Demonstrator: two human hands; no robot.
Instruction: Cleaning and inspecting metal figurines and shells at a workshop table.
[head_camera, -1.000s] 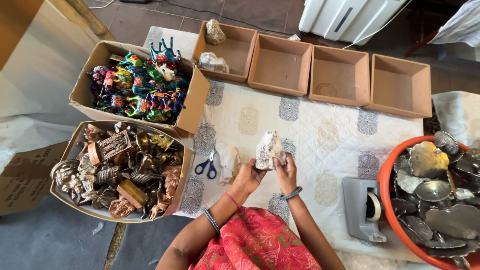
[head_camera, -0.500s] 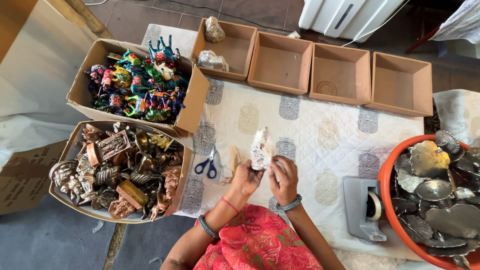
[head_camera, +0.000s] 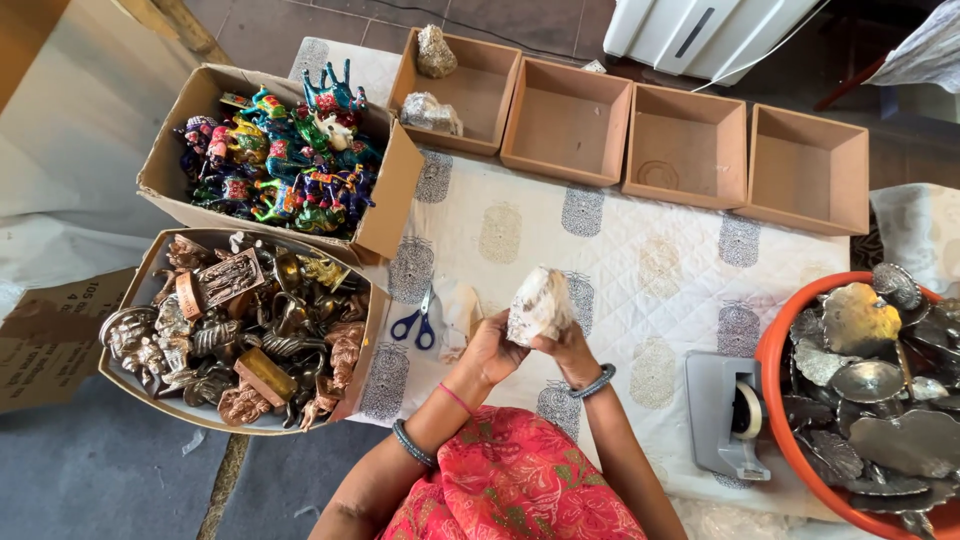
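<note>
Under everything lies the quilted white cloth (head_camera: 640, 260) with its grey block-printed motifs, soft and slightly puffed. Across its far edge stand four shallow brown trays (head_camera: 685, 140), square and matte; the leftmost (head_camera: 480, 90) holds two wrapped lumps, the others are bare. At my right sits an orange tub (head_camera: 775, 400) heaped with dull silver metal pieces, flat and leaf-like. At my left are two cartons: one (head_camera: 170, 150) of glossy, brightly painted animal figures, one (head_camera: 150, 270) of bronze and copper figurines, hard and knobbly. Nearer me, a grey tape dispenser (head_camera: 720, 400) lies to the right, and blue-handled scissors (head_camera: 416, 322) to the left beside a small pale wrapped piece (head_camera: 460, 312). The wrapped bundle (head_camera: 540, 305), crinkled whitish plastic around something lumpy, is raised just ahead of my chest, its long axis roughly upright. My left hand (head_camera: 492, 350) is curled round its lower left side; my right hand (head_camera: 568, 352) cups it from beneath, fingers closed on it.
</note>
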